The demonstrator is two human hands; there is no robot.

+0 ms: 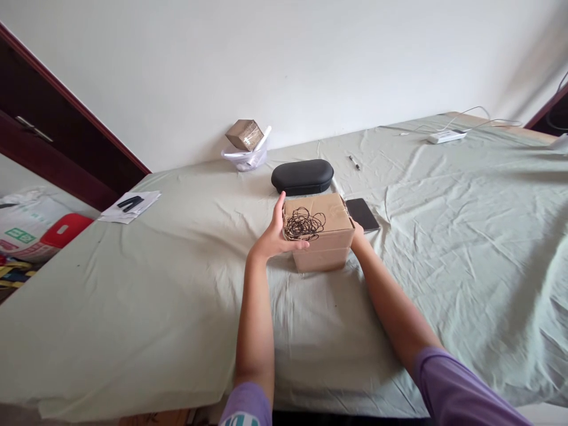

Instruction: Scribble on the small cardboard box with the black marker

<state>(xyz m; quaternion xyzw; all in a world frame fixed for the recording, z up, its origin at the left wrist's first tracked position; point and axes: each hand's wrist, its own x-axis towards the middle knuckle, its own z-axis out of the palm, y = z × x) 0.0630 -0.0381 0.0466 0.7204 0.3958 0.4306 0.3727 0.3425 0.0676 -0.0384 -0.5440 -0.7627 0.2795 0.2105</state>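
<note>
A small cardboard box (322, 236) with a black scribble on its top stands on the pale green sheet (177, 284) at mid table. My left hand (276, 234) presses flat against the box's left side, thumb lying along its front top edge. My right hand (356, 234) is mostly hidden behind the box's right side, and only the wrist and a bit of the hand show. Both hands clasp the box between them.
Behind the box lie a black oval case (302, 176), a dark phone (362, 213) and a pen (354, 162). A plastic bowl with a small carton (246, 148) stands by the wall. Papers with a black stapler (129, 205) lie at left, a white power strip (446, 136) far right.
</note>
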